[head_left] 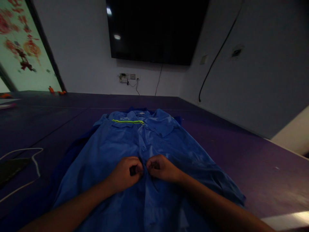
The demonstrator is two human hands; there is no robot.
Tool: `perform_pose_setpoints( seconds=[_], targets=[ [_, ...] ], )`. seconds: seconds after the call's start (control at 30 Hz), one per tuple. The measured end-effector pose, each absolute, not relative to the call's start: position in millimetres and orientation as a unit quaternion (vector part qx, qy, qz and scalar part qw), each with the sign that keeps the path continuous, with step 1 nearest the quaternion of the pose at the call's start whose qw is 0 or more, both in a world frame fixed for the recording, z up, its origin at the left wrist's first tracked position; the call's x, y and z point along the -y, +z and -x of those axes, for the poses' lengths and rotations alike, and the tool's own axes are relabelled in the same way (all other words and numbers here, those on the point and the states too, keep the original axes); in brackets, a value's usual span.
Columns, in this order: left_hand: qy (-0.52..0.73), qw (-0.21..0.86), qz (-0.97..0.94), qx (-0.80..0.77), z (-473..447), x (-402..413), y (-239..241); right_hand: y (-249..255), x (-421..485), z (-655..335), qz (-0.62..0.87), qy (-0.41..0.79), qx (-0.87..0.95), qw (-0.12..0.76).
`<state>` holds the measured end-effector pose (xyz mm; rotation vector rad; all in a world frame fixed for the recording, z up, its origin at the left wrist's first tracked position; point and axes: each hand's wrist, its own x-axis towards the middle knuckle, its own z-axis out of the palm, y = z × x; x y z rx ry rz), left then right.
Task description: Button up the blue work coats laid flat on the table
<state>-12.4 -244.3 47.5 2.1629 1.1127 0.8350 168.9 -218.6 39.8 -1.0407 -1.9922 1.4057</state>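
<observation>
1. Clock's centred on the view, ok? Blue shirt (120,143) is laid out front-up on the purple floor (205,129), collar near the middle, body spreading down to 6 o'clock.
2. Left hand (129,172), around 7: fingers curled, thumb tucked in, pinching the shirt's button strip (143,145).
3. Right hand (162,167), just shy of 6: same deal, pinching the cloth on the other side of that strip. Hands are close together, fingertips partly hidden.
4. Neon stripe (126,121) plus some pale lettering on the chest, around 11.
5. Darker blue fabric (70,154) peeks out from under it toward 8.
6. Dark flat thing (14,169) with a white cord (37,164), between 8 and 9.
7. Big black TV (156,29) on the wall, 12.
</observation>
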Motion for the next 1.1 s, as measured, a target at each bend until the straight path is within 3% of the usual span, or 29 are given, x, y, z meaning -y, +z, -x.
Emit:
perform_pose_setpoints(
  seconds=[0.47,1.1],
  targets=[
    [0.318,0.285,-0.783,-0.451,12.0,243.0,47.9,32.3,214.9,-167.8,0.376,0.479,0.741,0.285],
    [0.243,0.298,-0.796,-0.468,14.1,241.3,46.5,33.0,216.2,-166.7,0.387,0.468,0.75,0.262]
  ],
)
